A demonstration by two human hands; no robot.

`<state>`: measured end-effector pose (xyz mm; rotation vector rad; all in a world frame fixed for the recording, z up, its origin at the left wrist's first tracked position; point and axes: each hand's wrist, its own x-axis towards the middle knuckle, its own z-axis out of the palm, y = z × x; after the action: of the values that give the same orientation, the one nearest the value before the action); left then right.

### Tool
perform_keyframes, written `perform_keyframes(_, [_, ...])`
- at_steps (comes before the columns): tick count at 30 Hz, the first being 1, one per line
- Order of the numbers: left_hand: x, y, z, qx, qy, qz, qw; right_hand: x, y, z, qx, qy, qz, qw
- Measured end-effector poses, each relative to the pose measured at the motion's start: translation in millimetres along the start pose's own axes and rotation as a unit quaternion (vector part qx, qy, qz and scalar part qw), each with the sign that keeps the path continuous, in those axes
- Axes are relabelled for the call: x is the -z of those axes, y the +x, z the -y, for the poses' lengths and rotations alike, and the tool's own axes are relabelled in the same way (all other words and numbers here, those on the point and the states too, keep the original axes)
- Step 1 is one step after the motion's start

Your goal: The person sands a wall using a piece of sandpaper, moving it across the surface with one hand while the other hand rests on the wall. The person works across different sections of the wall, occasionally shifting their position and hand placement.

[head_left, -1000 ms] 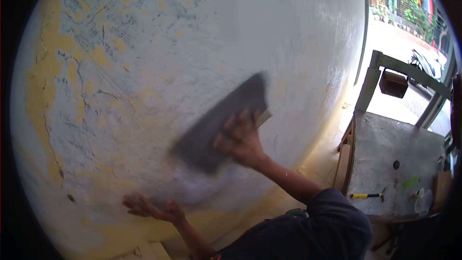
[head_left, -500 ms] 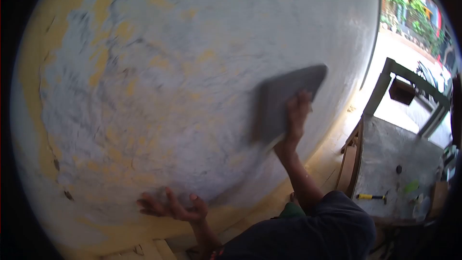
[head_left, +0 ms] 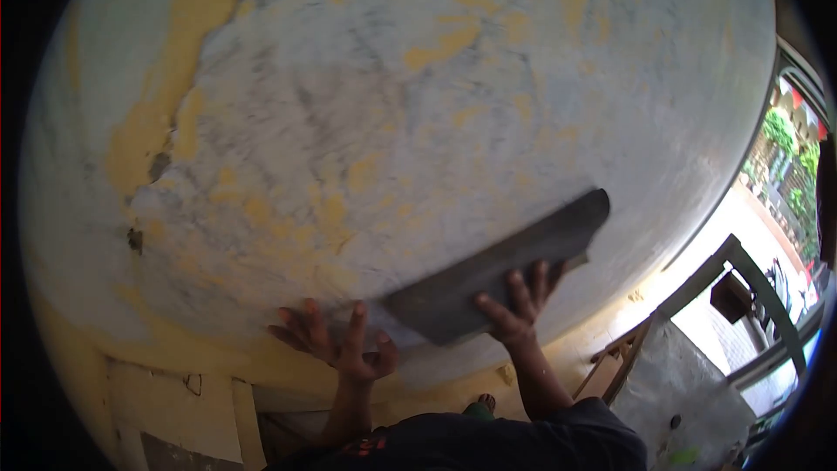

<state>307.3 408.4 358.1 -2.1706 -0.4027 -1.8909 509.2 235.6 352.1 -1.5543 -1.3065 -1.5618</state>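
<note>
2 bare hands nearest. Left hand [head_left: 338, 347]: fingers spread. Right hand [head_left: 520, 314]: touching dark grey board [head_left: 488, 275] at its 11 o'clock; cannot tell whether pinching. Behind, patchy wall [head_left: 366, 122]. Tabletop [head_left: 671, 375], 4 o'clock. Plants [head_left: 780, 131] farthest, 3 o'clock.

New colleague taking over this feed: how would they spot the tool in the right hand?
Find the big, patchy yellow-and-white wall. Low on it, right of centre, the right hand holds the tool. It is a long, flat, dark-grey plate, far darker than the wall behind.
</note>
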Motion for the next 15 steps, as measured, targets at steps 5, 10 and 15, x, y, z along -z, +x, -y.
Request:
perform_keyframes(5, [3, -6, 2, -0.001, -0.019, 0.035, 0.999, 10, 36, -24, -0.242, -0.047, -0.108, 0.963])
perform_keyframes(10, [1, -4, 1, -0.002, -0.024, 0.026, 0.999, 11, 26, 1, -0.001, -0.062, 0.003, 0.998])
perform_keyframes(15, [5, -4, 0, -0.005, -0.021, 0.049, 0.999, 6, 56, -1, -0.266, -0.034, -0.101, 0.958])
